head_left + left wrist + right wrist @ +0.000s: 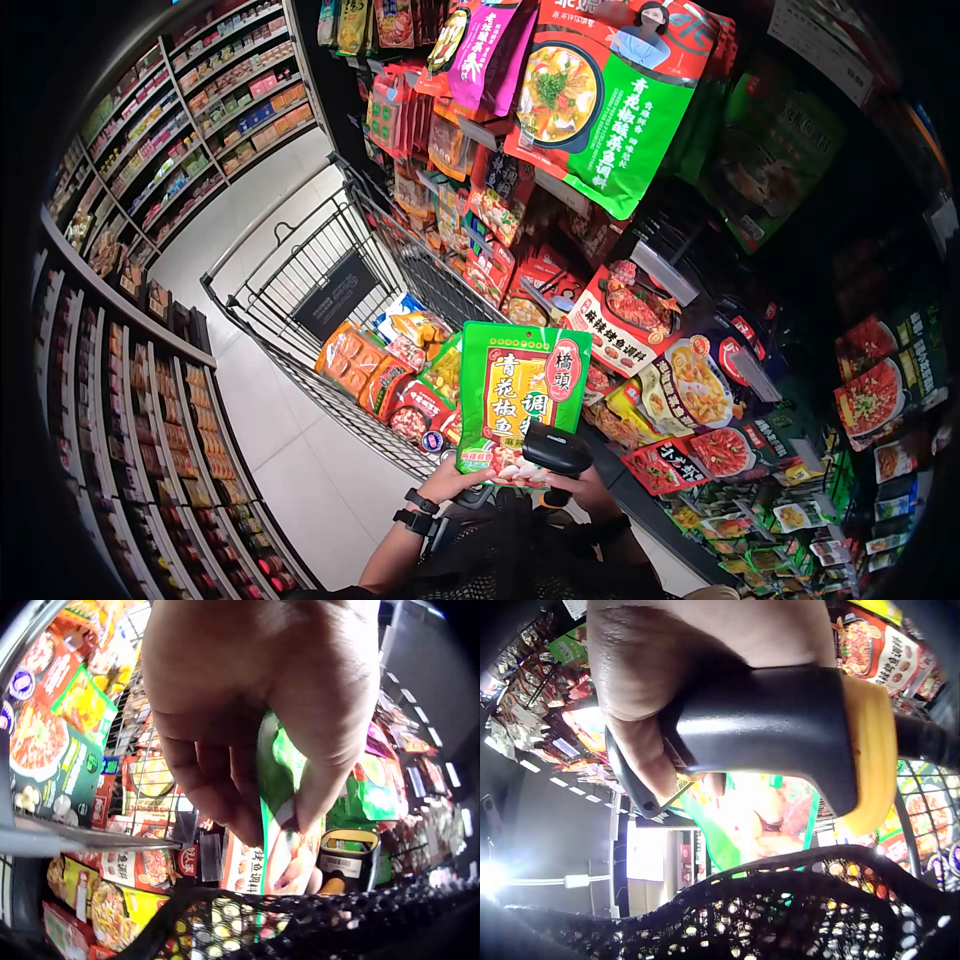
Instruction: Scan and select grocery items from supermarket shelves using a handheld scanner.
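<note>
In the head view a green seasoning packet [522, 400] is held upright, its printed front facing the camera. My left hand [447, 484] pinches its lower left edge; in the left wrist view the thumb and fingers of that hand [262, 697] close on the packet's edge [281, 802]. My right hand [590, 492] grips a black barcode scanner [558, 450], which overlaps the packet's lower right. In the right wrist view the fingers of that hand [697, 652] curl round the scanner's black and yellow body [765, 724], with the packet [765, 817] behind it.
A shopping cart [290, 345] stands ahead, with several food packets [385, 390] inside. Hanging packets [605, 110] crowd the rack at the right, close to the cart. Stocked shelves [150, 400] line the left, across the tiled floor [300, 455].
</note>
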The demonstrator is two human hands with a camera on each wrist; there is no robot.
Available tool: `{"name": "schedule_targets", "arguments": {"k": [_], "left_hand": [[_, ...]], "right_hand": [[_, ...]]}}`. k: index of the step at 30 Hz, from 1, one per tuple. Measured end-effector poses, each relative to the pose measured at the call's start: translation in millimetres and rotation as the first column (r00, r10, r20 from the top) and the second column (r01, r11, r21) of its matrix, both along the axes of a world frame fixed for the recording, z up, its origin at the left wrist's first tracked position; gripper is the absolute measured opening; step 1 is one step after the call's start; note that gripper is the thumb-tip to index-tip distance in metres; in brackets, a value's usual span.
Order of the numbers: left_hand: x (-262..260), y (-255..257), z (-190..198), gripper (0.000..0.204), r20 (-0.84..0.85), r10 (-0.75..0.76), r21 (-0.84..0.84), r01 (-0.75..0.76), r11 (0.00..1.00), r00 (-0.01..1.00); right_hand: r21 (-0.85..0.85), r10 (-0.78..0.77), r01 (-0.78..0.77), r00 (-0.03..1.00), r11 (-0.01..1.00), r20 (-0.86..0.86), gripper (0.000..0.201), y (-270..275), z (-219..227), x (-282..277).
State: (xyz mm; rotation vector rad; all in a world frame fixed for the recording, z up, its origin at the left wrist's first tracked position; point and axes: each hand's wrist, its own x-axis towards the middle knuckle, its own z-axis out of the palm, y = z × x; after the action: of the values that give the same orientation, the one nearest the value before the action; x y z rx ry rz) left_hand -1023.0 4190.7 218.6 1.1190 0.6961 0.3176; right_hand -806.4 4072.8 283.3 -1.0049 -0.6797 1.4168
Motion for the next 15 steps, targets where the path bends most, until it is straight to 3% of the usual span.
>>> {"name": "schedule_targets", "arguments": {"k": [4,6,15], "left_hand": [[-0.1,6.5,0.6,0.044,0.013,-0.039,0.026,0.038,0.999,0.999],[0.5,11.8,2.4,0.059,-0.033,-0.102,0.049,0.104,0.993,0.994],[7.0,17.0,12.7,0.055,-0.061,-0.046,0.050,0.049,0.998,0.997]], "right_hand": [[0.004,-0.006,0.006,1.000,1.000,0.020,0.062,-0.2,-4.5,0.9],[-0.018,-0.003,0.003,1.000,1.000,0.004,0.063,-1.5,-15.2,1.7],[-0.033,0.026,-0.028,0.999,0.999,-0.044,0.065,1.6,-11.5,-0.9]]}}
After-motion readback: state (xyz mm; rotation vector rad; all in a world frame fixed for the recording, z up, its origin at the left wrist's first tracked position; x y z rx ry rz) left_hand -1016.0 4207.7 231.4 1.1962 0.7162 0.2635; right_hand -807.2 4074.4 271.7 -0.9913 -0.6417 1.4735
